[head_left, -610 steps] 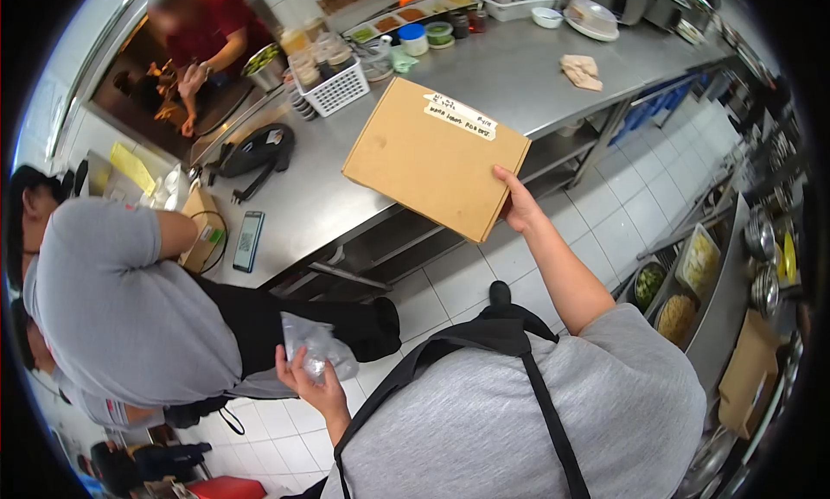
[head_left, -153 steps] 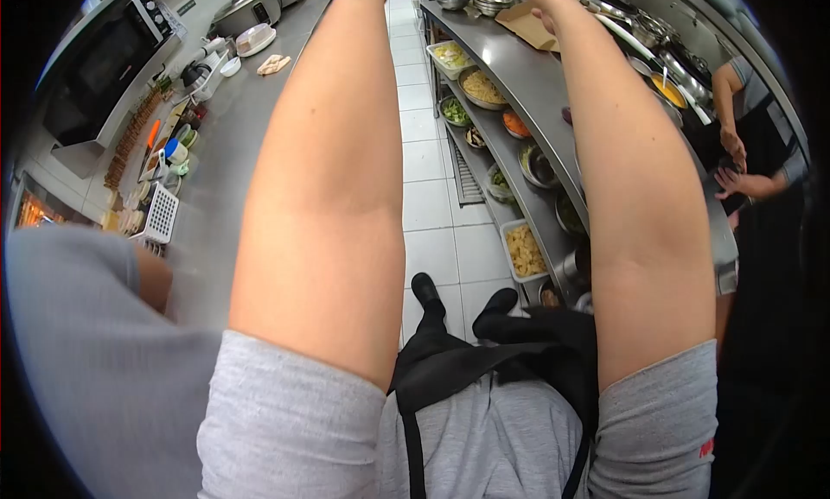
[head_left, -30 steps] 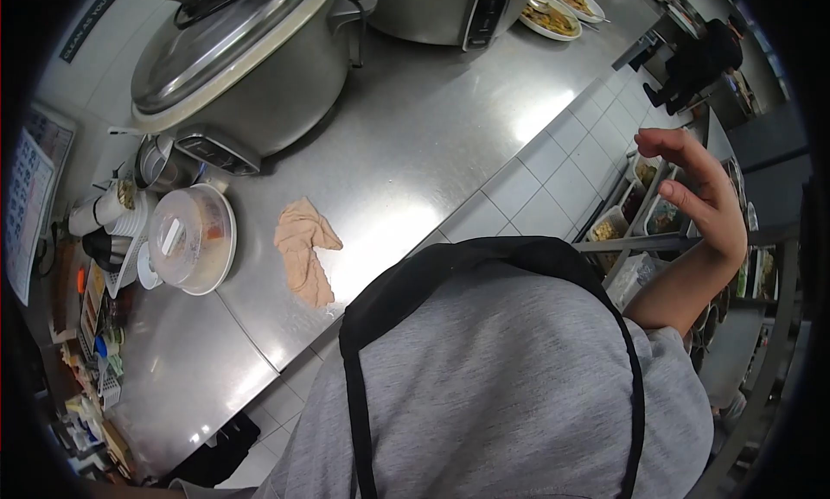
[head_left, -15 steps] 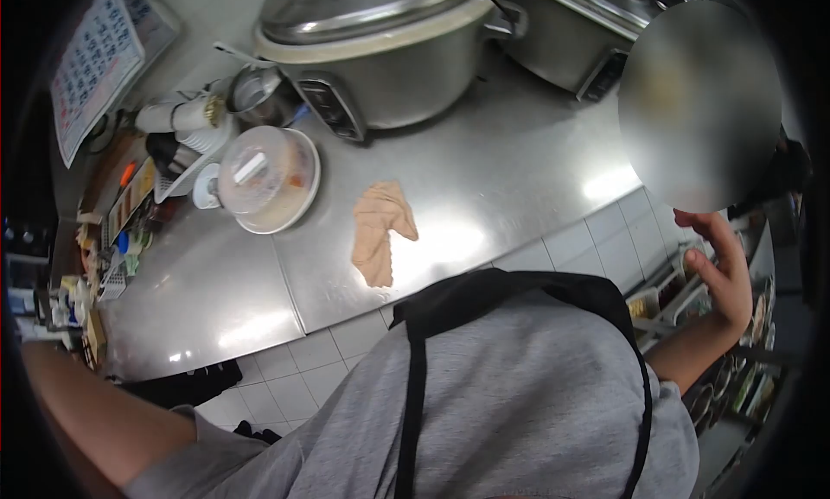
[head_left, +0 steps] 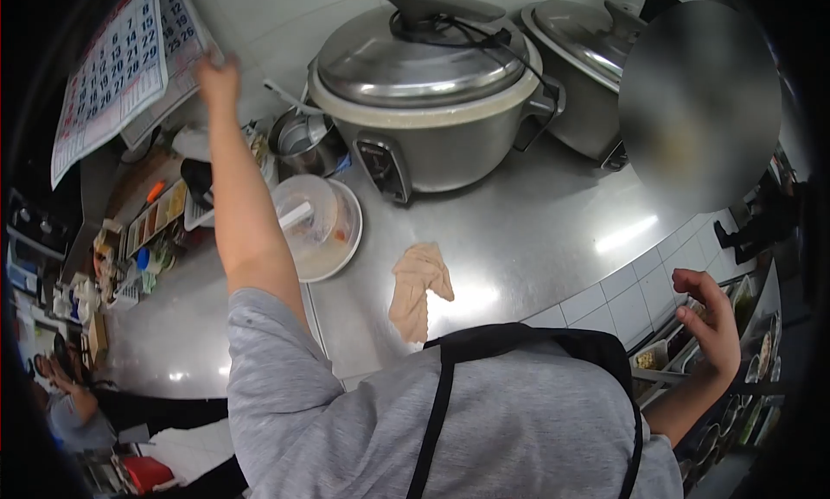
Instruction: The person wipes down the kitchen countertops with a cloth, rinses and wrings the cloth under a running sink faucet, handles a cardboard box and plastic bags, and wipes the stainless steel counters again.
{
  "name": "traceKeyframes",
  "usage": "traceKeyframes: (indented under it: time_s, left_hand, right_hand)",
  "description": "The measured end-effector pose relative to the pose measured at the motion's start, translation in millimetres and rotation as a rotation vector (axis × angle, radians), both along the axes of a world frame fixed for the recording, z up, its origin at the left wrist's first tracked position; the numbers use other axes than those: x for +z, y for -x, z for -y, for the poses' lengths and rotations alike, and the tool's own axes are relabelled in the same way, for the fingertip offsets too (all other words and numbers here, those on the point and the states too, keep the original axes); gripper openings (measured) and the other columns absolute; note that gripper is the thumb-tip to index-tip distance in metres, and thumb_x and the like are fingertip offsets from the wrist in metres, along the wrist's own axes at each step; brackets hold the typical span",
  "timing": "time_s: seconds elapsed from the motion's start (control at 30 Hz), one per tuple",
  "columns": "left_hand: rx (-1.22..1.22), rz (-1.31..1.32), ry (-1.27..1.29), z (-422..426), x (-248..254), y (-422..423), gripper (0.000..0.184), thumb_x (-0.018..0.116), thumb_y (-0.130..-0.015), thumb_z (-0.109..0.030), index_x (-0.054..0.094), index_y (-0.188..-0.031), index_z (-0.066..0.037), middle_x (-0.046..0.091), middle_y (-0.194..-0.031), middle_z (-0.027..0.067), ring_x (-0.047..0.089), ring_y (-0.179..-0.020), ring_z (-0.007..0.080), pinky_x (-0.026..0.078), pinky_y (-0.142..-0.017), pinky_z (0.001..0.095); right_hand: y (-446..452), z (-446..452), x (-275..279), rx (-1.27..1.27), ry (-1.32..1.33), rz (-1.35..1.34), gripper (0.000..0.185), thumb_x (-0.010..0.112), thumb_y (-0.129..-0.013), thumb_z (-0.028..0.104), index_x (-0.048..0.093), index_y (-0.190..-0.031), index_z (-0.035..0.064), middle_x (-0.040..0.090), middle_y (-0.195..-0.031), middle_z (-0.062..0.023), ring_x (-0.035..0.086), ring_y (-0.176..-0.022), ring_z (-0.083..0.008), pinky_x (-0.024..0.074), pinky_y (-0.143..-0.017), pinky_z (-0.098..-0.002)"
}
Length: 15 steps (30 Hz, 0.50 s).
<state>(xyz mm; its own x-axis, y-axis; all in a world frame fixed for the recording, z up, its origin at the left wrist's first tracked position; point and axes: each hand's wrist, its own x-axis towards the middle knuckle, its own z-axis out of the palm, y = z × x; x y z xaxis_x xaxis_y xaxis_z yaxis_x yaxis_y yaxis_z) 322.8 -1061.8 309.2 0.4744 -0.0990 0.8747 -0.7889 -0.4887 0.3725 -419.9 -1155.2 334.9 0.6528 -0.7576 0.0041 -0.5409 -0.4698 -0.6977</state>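
My left hand (head_left: 218, 82) reaches up to the edge of a wall calendar (head_left: 121, 67) with large printed dates. Its fingers are blurred, so I cannot see whether they grip the page or only lie against it. My right hand (head_left: 711, 326) is raised at the right side, fingers loosely bent and apart, holding nothing. Below my left forearm, a plate with a clear plastic cover (head_left: 324, 231) is partly hidden by the arm. A crumpled tan cloth (head_left: 417, 292) lies on the steel counter (head_left: 510, 227) in front of my body.
A large rice cooker (head_left: 441, 145) stands at the back, with a second cooker (head_left: 575, 101) beside it. Left of it is a metal pot (head_left: 303, 140); further left are trays of ingredients (head_left: 160, 214). Another person (head_left: 78, 413) appears at lower left. A round blur hides the upper right.
My left arm has swung up from the lower left to the calendar. The view has shifted, so the counter items appear lower and further right. My right hand stays raised and apart from things.
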Motion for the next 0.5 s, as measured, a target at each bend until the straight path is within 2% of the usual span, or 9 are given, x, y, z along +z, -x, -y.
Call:
traceKeyframes:
  time_s: [0.03,0.1,0.2,0.23,0.27,0.33,0.43,0.5]
  left_hand:
    - [-0.085,-0.058,-0.110,14,-37,-14,0.057,0.066,-0.072,-0.025,0.047,-0.121,-0.002,0.049,-0.118,0.0221,0.040,-0.116,0.0362,0.033,-0.097,0.0417]
    - [-0.115,-0.113,-0.185,36,-85,-29,0.061,0.066,-0.072,-0.025,0.043,-0.125,-0.004,0.048,-0.119,0.0224,0.038,-0.118,0.0367,0.032,-0.099,0.0418]
    - [-0.070,-0.429,-0.249,62,-121,-65,0.071,0.068,-0.070,-0.026,0.036,-0.130,-0.004,0.041,-0.125,0.0254,0.038,-0.117,0.0377,0.033,-0.099,0.0421]
    - [-0.076,-0.439,-0.258,67,-133,-80,0.070,0.068,-0.070,-0.025,0.037,-0.129,-0.003,0.042,-0.124,0.0258,0.038,-0.116,0.0384,0.033,-0.098,0.0423]
    - [-0.072,-0.423,-0.262,71,-144,-96,0.066,0.068,-0.071,-0.023,0.040,-0.127,-0.005,0.047,-0.117,0.0252,0.044,-0.109,0.0373,0.038,-0.093,0.0417]
    - [-0.145,-0.550,-0.251,71,-138,-94,0.061,0.069,-0.071,-0.021,0.043,-0.125,-0.008,0.052,-0.109,0.0216,0.050,-0.100,0.0346,0.041,-0.085,0.0407]
    - [-0.252,-0.523,-0.293,71,-114,-79,0.057,0.069,-0.072,-0.019,0.045,-0.122,-0.010,0.055,-0.104,0.0164,0.054,-0.091,0.0315,0.043,-0.078,0.0400]
    - [-0.301,-0.451,-0.277,70,-87,-74,0.057,0.069,-0.071,-0.019,0.045,-0.122,-0.010,0.056,-0.105,0.0146,0.054,-0.092,0.0310,0.043,-0.080,0.0396]
  right_hand:
    - [-1,-4,1,-0.017,-0.011,-0.002,0.044,0.064,-0.070,0.010,0.052,-0.109,-0.0045,0.056,-0.098,-0.0102,0.052,-0.095,-0.0200,0.0387,-0.087,-0.0313]
    - [-4,-10,2,-0.075,-0.018,0.005,0.044,0.065,-0.069,0.010,0.052,-0.109,-0.0044,0.056,-0.098,-0.0103,0.052,-0.095,-0.0201,0.0387,-0.087,-0.0313]
    - [-3,-16,10,-0.088,0.002,-0.089,0.044,0.066,-0.069,0.011,0.053,-0.108,-0.0033,0.057,-0.094,-0.0119,0.054,-0.090,-0.0215,0.0409,-0.082,-0.0308]
    - [-3,-17,10,-0.107,0.022,-0.082,0.042,0.067,-0.069,0.012,0.054,-0.106,-0.0029,0.056,-0.092,-0.0123,0.054,-0.088,-0.0225,0.0417,-0.080,-0.0309]
    - [-3,-17,13,-0.148,0.029,-0.076,0.042,0.067,-0.069,0.012,0.054,-0.106,-0.0029,0.056,-0.092,-0.0123,0.054,-0.088,-0.0225,0.0417,-0.080,-0.0309]
    - [-7,-10,19,-0.082,0.051,-0.133,0.041,0.068,-0.070,0.014,0.055,-0.105,-0.0023,0.057,-0.092,-0.0119,0.054,-0.089,-0.0227,0.0423,-0.080,-0.0315]
    - [-14,18,33,0.000,0.114,-0.164,0.042,0.068,-0.071,0.017,0.055,-0.107,-0.0010,0.057,-0.092,-0.0119,0.055,-0.089,-0.0227,0.0430,-0.080,-0.0323]
    - [-24,50,46,0.084,0.149,-0.208,0.045,0.069,-0.071,0.022,0.055,-0.109,0.0009,0.057,-0.094,-0.0121,0.055,-0.091,-0.0230,0.0425,-0.082,-0.0324]
